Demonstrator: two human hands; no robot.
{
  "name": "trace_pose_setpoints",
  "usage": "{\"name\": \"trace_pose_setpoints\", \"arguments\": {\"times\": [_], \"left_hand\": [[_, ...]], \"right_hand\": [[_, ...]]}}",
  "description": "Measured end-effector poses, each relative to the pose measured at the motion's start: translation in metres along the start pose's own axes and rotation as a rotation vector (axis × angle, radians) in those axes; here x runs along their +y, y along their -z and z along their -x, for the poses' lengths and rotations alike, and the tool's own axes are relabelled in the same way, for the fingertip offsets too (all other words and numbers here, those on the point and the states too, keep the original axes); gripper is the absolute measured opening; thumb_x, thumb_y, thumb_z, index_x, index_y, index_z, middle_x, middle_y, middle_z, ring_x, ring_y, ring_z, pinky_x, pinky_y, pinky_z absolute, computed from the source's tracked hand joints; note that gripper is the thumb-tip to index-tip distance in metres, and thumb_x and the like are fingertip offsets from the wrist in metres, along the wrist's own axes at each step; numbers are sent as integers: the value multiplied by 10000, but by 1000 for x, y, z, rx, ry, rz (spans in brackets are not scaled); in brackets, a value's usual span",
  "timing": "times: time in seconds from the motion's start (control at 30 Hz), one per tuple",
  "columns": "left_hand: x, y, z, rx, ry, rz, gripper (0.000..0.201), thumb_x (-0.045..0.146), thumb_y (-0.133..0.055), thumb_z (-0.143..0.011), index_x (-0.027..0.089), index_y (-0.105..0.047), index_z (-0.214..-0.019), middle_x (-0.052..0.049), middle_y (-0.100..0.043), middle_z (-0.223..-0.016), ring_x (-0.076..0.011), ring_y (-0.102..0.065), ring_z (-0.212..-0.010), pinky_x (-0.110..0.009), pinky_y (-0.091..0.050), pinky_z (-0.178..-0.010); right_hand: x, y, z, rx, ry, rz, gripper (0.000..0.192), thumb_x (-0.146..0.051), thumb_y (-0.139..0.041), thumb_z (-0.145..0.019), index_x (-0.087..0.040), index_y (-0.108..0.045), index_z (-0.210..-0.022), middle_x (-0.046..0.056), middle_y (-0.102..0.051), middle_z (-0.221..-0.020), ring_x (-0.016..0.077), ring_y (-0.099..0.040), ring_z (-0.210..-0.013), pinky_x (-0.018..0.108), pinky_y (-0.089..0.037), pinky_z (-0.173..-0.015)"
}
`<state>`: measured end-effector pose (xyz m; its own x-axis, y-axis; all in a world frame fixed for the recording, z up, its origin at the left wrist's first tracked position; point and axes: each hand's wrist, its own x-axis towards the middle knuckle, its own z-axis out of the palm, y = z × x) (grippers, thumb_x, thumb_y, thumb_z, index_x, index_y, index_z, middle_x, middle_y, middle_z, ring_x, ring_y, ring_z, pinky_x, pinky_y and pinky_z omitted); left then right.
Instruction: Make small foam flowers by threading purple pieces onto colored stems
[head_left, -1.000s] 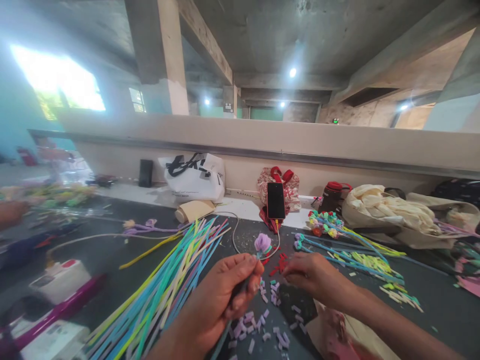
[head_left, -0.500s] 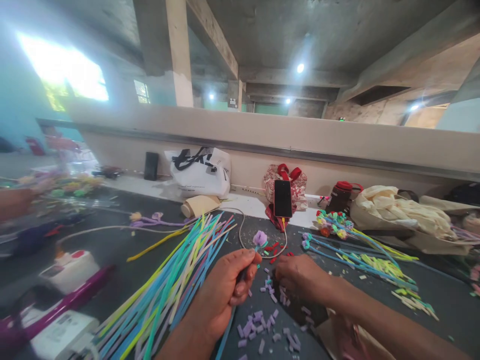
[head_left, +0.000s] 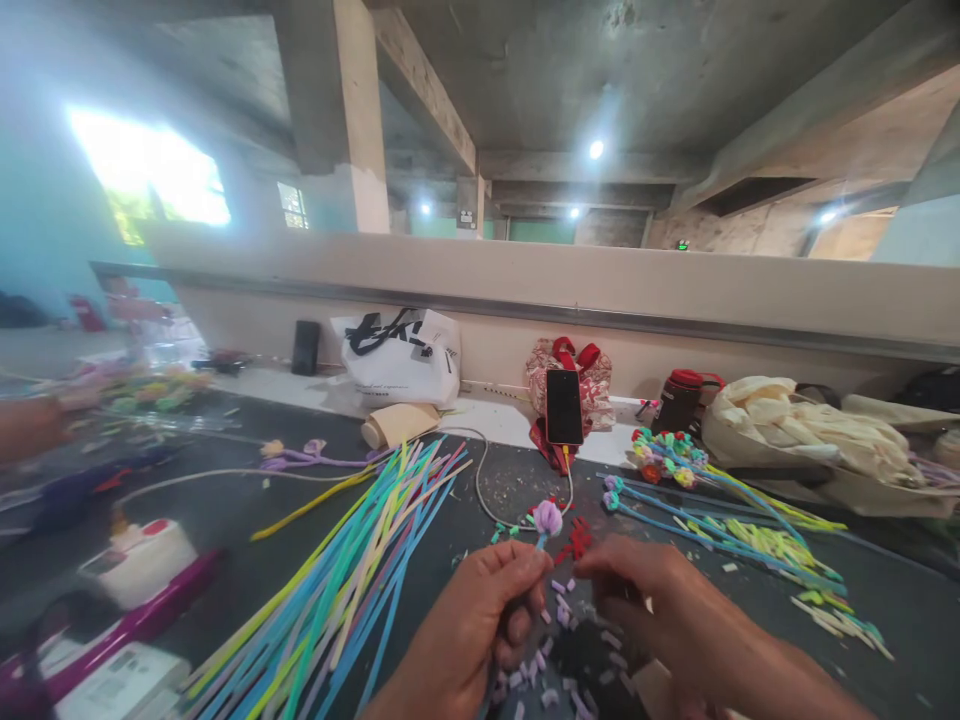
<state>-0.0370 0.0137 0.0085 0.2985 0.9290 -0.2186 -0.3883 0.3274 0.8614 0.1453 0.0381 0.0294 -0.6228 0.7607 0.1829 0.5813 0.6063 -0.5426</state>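
A small purple pipe-cleaner flower (head_left: 548, 517) on a blue stem stands upright in my left hand (head_left: 487, 610), with thumb and fingers pinched round the stem just under the bloom. Just to the right, my right hand (head_left: 660, 590) has its fingers curled in and the tips pointing toward the flower, apart from it. Whatever those fingertips hold, if anything, is too small or hidden to make out. Short purple cut pieces (head_left: 536, 668) lie scattered on the dark table below both hands. Red cut pieces (head_left: 576, 540) lie behind the right fingertips.
Left of my hands lies a bundle of long coloured pipe cleaners (head_left: 337, 580). A phone (head_left: 564, 407) leans on a patterned bag, its cable looping over the table. Finished flowers (head_left: 667, 457) and yellow-green pieces (head_left: 772, 540) lie right. A glue gun (head_left: 127, 640) is at left.
My left hand has moved right and slightly down with the purple flower. My right hand has come off the table pieces, nearer the flower. The view has tilted up slightly.
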Motion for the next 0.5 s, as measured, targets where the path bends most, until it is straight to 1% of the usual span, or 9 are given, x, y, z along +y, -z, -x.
{"name": "trace_pose_setpoints", "arguments": {"times": [0.1, 0.2, 0.3, 0.37, 0.5], "left_hand": [[-5, -3, -3, -49, 52, -7, 268, 377, -526, -693, 152, -466, -563, 85, -357, -354, -10, -219, -282, -160, -109, -303], [-10, -5, -7, -21, 89, 10, 271, 386, -557, -667, 147, -479, -565, 76, -401, -349, -12, -270, -275, -145, -154, -302], [-16, -6, -11, 7, 73, 73, 249, 359, -589, -648, 147, -482, -572, 60, -456, -380, -22, -335, -286, -140, -214, -304], [-20, -7, -14, 12, 55, 94, 245, 358, -599, -638, 145, -491, -580, 52, -479, -397, -27, -351, -287, -143, -236, -300], [-22, -8, -15, 46, 51, 110, 231, 343, -616, -622, 144, -502, -594, 45, -505, -412, -31, -359, -278, -149, -274, -298]], "right_hand": [[-2, -4, 0, 68, -68, -123, 97, -140, -514, -685, -186, -593, -714, -26, -589, -641, 91, -513, -588, 173, -361, -529], [2, -11, -4, 145, -123, -292, 56, -187, -538, -680, -160, -569, -643, -29, -540, -565, 87, -472, -528, 178, -346, -487], [5, -17, -6, 203, -216, -476, 77, -211, -552, -666, -153, -539, -617, -43, -484, -515, 74, -422, -467, 174, -329, -439], [5, -19, -6, 211, -249, -510, 86, -211, -556, -655, -152, -529, -598, -50, -463, -489, 71, -408, -447, 173, -321, -425], [1, -21, -8, 228, -247, -489, 43, -174, -531, -650, -152, -552, -621, -40, -488, -517, 77, -425, -477, 173, -328, -446]]}}
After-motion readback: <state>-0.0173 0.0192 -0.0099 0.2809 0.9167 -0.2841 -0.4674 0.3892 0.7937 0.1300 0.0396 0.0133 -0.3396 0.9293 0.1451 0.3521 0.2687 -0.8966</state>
